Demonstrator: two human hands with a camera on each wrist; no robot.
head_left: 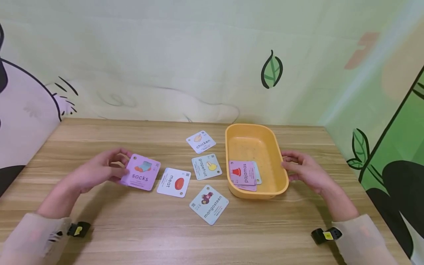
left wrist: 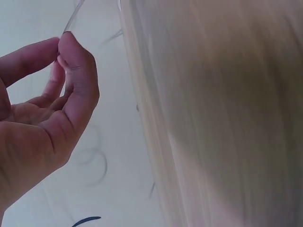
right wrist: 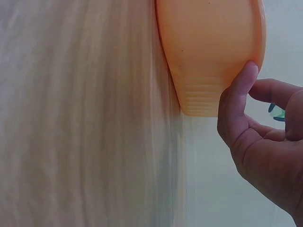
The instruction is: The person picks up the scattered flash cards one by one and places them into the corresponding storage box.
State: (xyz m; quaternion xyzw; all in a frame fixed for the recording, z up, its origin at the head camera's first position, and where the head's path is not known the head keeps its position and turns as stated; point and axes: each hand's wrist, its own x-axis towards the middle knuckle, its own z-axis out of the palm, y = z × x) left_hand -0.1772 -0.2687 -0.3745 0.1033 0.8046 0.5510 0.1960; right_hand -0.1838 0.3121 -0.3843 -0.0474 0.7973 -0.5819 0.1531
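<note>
My left hand (head_left: 102,169) pinches the corner of a purple socks card (head_left: 141,173), held a little above the table, face up. In the left wrist view, the left hand (left wrist: 52,104) has thumb and finger together around the card's thin edge. To the card's right, a white meat card (head_left: 174,183) lies on the table. My right hand (head_left: 306,171) rests its fingertips against the right side of a yellow plastic tray (head_left: 275,147). In the right wrist view the thumb touches near the tray's rim (right wrist: 261,38). Inside the tray lies a pink pajamas card (head_left: 243,173), overlapping a pink card and a light blue card.
Between the socks card and the tray lie a chicken card (head_left: 201,142), a grapefruit card (head_left: 207,166) and a mangosteen card (head_left: 209,204). The wooden table (head_left: 159,232) meets a printed cloth wall (head_left: 159,73) at the back.
</note>
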